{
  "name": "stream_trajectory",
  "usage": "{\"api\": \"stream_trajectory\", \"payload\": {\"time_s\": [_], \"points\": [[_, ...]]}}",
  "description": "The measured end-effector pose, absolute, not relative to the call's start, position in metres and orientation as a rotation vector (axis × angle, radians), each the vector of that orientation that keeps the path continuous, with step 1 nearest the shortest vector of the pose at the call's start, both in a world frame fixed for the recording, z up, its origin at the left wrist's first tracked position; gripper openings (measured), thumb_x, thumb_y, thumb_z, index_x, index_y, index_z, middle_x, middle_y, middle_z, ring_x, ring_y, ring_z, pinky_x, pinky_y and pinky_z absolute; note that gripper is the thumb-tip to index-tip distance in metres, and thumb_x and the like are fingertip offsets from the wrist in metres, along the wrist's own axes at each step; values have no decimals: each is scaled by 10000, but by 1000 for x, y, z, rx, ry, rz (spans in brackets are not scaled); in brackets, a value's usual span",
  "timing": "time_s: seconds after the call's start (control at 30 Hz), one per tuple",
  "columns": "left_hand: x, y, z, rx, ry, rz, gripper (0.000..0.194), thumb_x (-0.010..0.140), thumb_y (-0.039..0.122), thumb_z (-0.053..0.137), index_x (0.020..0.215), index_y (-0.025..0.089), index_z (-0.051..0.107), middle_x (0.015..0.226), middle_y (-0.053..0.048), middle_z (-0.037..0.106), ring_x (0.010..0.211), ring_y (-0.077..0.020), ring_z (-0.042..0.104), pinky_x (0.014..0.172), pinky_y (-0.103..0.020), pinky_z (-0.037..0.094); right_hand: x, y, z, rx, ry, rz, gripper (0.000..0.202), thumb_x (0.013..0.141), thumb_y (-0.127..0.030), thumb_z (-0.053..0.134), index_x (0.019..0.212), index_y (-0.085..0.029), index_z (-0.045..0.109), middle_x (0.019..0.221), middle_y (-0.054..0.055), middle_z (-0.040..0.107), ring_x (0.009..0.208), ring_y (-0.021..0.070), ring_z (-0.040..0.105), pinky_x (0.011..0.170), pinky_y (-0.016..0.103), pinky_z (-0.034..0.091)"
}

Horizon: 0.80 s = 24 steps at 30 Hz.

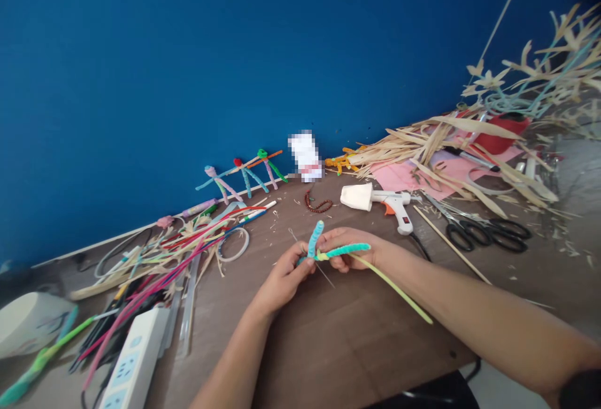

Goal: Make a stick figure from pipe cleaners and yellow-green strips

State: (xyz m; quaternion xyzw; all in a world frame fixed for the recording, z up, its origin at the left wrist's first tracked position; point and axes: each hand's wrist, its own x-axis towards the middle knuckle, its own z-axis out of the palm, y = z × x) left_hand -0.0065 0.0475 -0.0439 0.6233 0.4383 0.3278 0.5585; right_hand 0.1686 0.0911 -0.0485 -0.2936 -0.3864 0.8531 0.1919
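Both my hands meet over the brown tabletop around a small pipe-cleaner figure. My left hand (287,274) pinches the figure (347,250) near its middle, thumb on the front. One light-blue wrapped limb (316,238) points up, and a teal limb stretches to the right. Beside the joint, the fingers of my right hand (344,247) are curled closed on a yellow-green pipe cleaner (399,293). Its loose end trails down to the right, and a bit of yellow wraps the joint. A thin wire (326,275) sticks out below. My right fingertips are partly hidden behind the figure.
Three pipe-cleaner figures (246,177) lean on the blue wall. A glue gun (392,202), scissors (474,230) and dried husks (422,152) lie right. Pipe cleaners (154,284), a power strip (134,359) and a white roll (35,324) sit left. A bead string (319,207) lies behind my hands.
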Motion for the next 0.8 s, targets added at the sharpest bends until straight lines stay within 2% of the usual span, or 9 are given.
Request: {"api": "stream_trajectory", "payload": {"time_s": [0.13, 0.27, 0.4, 0.5, 0.57, 0.8], "points": [[0, 49, -52, 1201, 998, 898, 223, 746, 360, 507, 833, 169, 429, 569, 63, 392, 420, -37, 264, 402, -168, 186, 163, 89, -50, -908, -1184, 2301, 120, 655, -252, 540, 688, -170, 460, 317, -80, 433, 273, 65, 347, 310, 161, 251], [2, 53, -56, 1206, 1161, 997, 213, 740, 367, 501, 768, 173, 416, 554, 68, 405, 392, -32, 272, 390, -163, 192, 154, 85, -53, -1097, -1495, 2005, 153, 729, -295, 485, 700, -147, 508, 380, -61, 466, 289, 56, 361, 331, 170, 272], [0, 54, -56, 1468, 1449, 1002, 181, 754, 342, 470, 743, 162, 469, 565, 47, 459, 451, -64, 372, 451, -180, 291, 152, 76, -52, -1229, -1932, 1353, 157, 770, -264, 458, 729, -152, 560, 449, -48, 461, 376, 58, 387, 409, 185, 265], [-2, 54, -53, 1665, 1561, 983, 163, 762, 309, 450, 722, 157, 495, 597, 24, 510, 543, -97, 445, 542, -206, 347, 154, 67, -46, -1185, -2251, 769, 139, 776, -246, 468, 749, -162, 576, 591, 2, 561, 528, 97, 475, 500, 215, 278], [-1, 53, -51, 1750, 1603, 980, 154, 758, 294, 450, 722, 157, 510, 630, 12, 540, 593, -114, 472, 587, -219, 362, 155, 62, -41, -1180, -2389, 552, 141, 791, -242, 454, 799, -163, 570, 683, 32, 599, 607, 127, 515, 547, 232, 290], [1, 50, -47, 1852, 1623, 930, 158, 753, 276, 446, 749, 153, 546, 660, -3, 578, 635, -134, 500, 618, -228, 371, 157, 58, -32, -1150, -2463, 377, 212, 843, -228, 371, 840, -154, 570, 734, 48, 610, 658, 138, 532, 606, 240, 309]]}}
